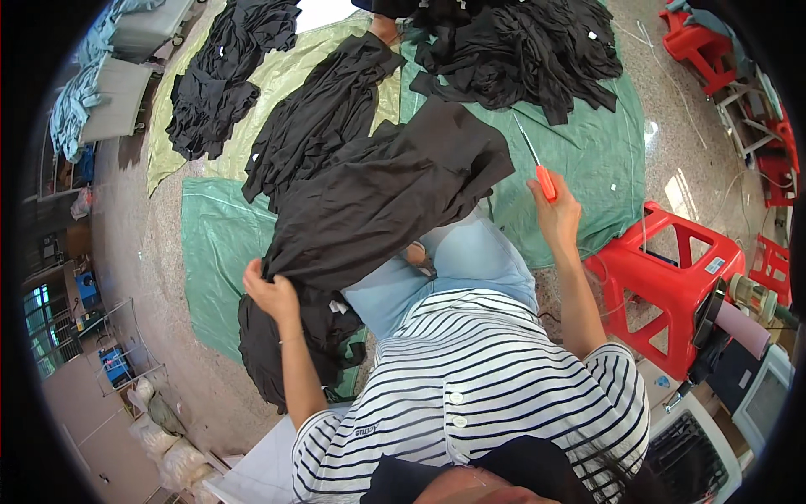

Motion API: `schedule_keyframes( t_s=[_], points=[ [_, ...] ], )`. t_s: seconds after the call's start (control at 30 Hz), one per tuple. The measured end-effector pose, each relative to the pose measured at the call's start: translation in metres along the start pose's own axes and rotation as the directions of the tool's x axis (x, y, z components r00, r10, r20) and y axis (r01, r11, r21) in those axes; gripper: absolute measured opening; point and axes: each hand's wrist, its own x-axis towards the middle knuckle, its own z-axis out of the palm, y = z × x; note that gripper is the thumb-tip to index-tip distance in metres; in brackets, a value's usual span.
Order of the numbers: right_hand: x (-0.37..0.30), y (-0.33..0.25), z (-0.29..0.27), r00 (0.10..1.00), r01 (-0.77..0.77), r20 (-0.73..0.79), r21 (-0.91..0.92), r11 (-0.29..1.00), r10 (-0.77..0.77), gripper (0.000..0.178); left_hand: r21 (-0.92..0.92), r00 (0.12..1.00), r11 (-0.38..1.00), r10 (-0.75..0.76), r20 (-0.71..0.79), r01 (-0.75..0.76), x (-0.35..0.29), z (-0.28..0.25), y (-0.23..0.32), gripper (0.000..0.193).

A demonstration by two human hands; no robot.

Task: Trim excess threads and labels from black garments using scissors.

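My left hand (270,294) grips the near edge of a black garment (386,193) that lies spread over my lap and knees. My right hand (556,214) is raised to the right of it, closed on a small thread snipper (541,172) with an orange handle and a thin blade pointing away from me. A heap of black garments (285,344) lies on the floor just below my left hand. I sit in a striped shirt and light blue trousers.
Green tarps (588,151) cover the floor, with piles of black garments (520,50) ahead and more black garments (218,76) at the left. A red plastic stool (672,286) stands at my right, more red stools (701,46) farther back. A white basket (688,454) sits at lower right.
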Motion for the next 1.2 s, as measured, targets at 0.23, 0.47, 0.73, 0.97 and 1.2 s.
schedule_keyframes(
  t_s=[0.23,0.47,0.73,0.97,1.2],
  points=[
    [0.039,-0.069,0.027,0.956,0.276,-0.149,0.156,0.949,-0.253,0.045,0.047,0.841,0.841,0.533,0.097,-0.538,-0.061,0.037,0.101,0.054],
    [0.078,-0.093,0.049,0.913,0.171,0.342,0.179,0.969,-0.224,0.057,-0.031,0.852,0.853,0.521,0.039,-0.52,-0.054,0.04,0.092,0.035],
    [0.07,-0.089,0.07,0.828,-0.027,0.489,0.524,0.851,-0.275,0.052,-0.118,0.964,0.957,0.264,-0.031,-0.266,-0.1,0.051,0.053,0.034],
    [0.038,-0.125,-0.033,0.88,0.277,0.191,0.535,0.798,-0.434,0.047,-0.498,0.994,0.862,0.064,-0.09,-0.101,-0.069,-0.039,0.083,0.015],
    [0.039,-0.166,-0.066,0.851,0.481,-0.092,0.535,0.695,-0.518,0.046,-0.675,0.982,0.719,-0.052,0.184,0.165,-0.008,-0.081,0.08,0.017]
  ],
)
